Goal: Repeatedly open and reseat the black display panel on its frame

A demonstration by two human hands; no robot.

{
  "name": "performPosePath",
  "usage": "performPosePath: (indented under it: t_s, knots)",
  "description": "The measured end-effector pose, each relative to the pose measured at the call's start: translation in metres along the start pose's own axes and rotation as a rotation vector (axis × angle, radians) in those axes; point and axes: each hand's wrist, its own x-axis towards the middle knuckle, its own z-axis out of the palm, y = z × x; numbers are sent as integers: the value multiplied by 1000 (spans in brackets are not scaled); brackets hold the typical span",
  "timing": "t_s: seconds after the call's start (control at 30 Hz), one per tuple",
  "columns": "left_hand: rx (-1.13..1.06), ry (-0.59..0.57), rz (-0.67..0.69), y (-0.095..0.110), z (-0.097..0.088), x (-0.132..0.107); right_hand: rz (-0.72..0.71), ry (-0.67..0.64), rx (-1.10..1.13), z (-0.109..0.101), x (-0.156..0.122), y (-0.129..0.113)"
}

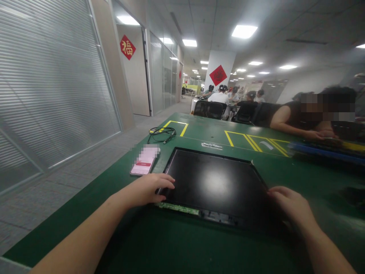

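Observation:
A black LCD screen panel (216,182) lies face up in front of me, a round light reflection on its dark surface. Along its near edge shows a narrow green circuit board (179,208) beside a dark strip. My left hand (152,188) grips the panel's left edge, its fingertips over the face and its thumb by the near corner. At the right edge, my right hand (289,203) has its fingers closed on the rim; its lower fingers are partly hidden in shadow.
On the green table (99,179), a phone (145,161) with a lit screen lies left of the panel. Behind it is a coiled black cable (162,133). Yellow tape marks the far part. A co-worker (296,118) leans over the table at right, near a blue-edged object (322,150).

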Motion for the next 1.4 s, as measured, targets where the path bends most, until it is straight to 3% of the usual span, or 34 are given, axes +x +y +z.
performPosePath:
  t_s: [0.17, 0.37, 0.57, 0.83, 0.97, 1.2, 1.4]
  knots:
    - [-1, 19, -8, -3, 1, 1, -36, 18, -4, 2, 1, 3]
    - [92, -36, 36, 1, 2, 2, -40, 24, -15, 4, 5, 8]
    - [22, -16, -10, -2, 1, 2, -72, 25, -21, 4, 8, 12]
    - [-36, 239, -240, -14, 13, 9, -14, 42, 67, 6, 7, 17]
    - [-5, 224, -306, -11, 21, 13, 11, 97, -8, 2, 13, 24]
    - [-10, 240, -367, -14, 26, 18, 32, -71, -9, 13, 24, 35]
    - [-309, 428, -458, -10, 24, 19, -35, -67, -94, 17, 20, 27]
